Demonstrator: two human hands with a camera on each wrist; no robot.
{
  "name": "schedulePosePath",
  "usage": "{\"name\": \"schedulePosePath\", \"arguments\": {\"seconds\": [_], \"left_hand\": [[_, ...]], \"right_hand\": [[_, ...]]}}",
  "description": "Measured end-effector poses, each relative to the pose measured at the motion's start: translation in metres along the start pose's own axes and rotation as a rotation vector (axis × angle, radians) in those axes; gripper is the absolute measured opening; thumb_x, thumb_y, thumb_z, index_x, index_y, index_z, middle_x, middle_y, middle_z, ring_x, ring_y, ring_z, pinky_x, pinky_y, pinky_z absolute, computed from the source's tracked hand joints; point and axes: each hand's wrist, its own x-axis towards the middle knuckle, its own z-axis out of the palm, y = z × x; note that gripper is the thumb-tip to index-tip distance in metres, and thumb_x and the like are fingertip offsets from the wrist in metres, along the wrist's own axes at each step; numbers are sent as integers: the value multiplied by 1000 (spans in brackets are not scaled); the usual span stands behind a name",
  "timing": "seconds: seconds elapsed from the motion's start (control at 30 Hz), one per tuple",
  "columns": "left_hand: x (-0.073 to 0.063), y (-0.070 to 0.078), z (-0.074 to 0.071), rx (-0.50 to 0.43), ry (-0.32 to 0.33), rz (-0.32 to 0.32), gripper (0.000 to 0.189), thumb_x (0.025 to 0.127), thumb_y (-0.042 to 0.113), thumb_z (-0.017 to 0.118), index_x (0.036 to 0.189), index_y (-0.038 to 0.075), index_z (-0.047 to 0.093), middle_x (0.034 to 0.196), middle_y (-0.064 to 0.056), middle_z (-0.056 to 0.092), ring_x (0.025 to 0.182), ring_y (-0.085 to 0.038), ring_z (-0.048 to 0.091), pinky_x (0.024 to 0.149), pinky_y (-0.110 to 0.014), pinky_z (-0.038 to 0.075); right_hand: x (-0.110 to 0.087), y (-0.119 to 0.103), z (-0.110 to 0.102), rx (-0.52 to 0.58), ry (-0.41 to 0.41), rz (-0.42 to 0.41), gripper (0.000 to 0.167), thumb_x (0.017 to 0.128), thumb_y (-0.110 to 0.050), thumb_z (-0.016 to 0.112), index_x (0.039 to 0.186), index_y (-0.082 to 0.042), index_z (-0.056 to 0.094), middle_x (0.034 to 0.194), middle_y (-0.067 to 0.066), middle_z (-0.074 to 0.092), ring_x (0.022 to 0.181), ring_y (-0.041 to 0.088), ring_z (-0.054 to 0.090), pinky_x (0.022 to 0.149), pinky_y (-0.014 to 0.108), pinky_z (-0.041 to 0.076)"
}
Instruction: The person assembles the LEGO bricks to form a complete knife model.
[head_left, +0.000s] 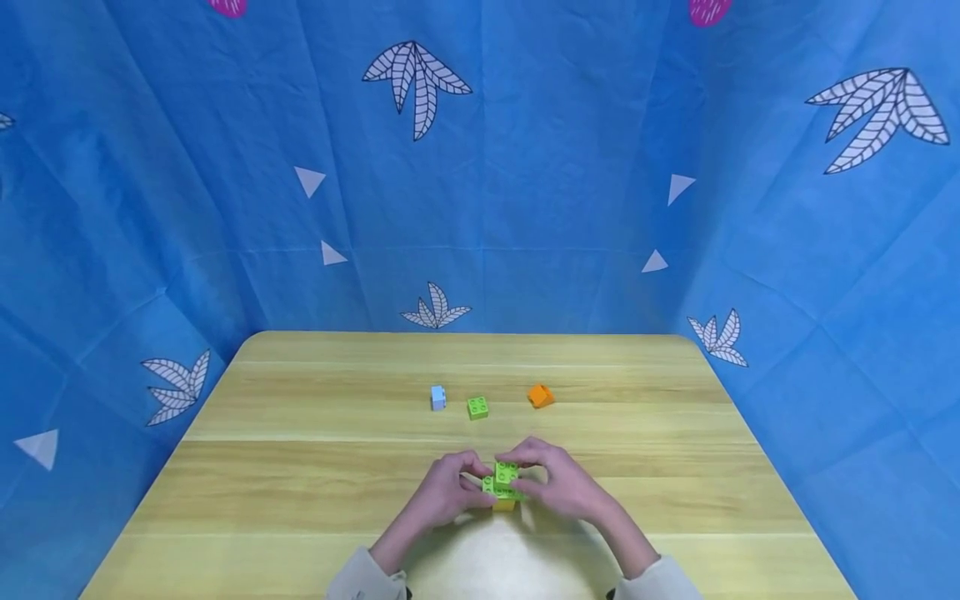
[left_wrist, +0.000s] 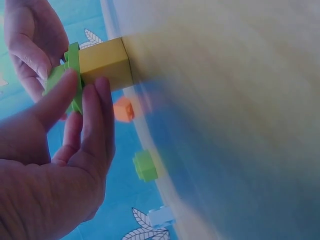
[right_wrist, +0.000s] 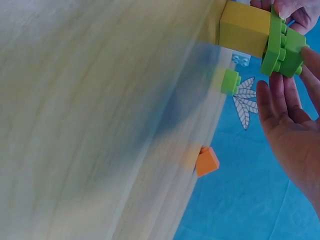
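Yellow block (head_left: 503, 505) on the tabletop (head_left: 300, 467), seven o'clock from the orange block (head_left: 540, 396), bears a green plate (head_left: 488, 483) whose nine-o'clock end my left hand (head_left: 448, 490) pinches, apparently for steadiness; my right hand (head_left: 561, 482) grips the green brick (head_left: 506, 473) on top.

The stack (head_left: 506, 477) fills the gap between left hand (head_left: 448, 490) and right hand (head_left: 557, 479). Beyond the hands, a blue block (head_left: 438, 398) and green block (head_left: 477, 407) leave a narrow lane; green to orange block (head_left: 541, 396) is wider. Open table (head_left: 285, 500) flanks both hands; cloth (head_left: 480, 200) closes off the far side.
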Motion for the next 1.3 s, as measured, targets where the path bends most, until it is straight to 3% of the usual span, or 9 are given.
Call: {"name": "schedulePosePath", "arguments": {"seconds": [0.5, 1.3], "left_hand": [[-1, -1, 0, -7, -3, 35, 29, 78, 1, 86, 99, 4, 68, 118, -20, 71, 86, -23, 73, 74, -34, 64], [1, -3, -1, -71, -19, -11, 32, 75, -5, 86, 101, 2, 68, 115, -15, 70, 86, -20, 73, 75, -33, 65]], "right_hand": [[-5, -1, 3, -47, -28, -39, 37, 96, -21, 73, 133, -18, 70, 118, -6, 67, 113, 19, 64, 102, 51, 55], [-6, 0, 3, -88, -33, -38, 37, 97, -22, 72, 134, -18, 70, 117, -7, 68, 112, 18, 64, 101, 48, 56]]}}
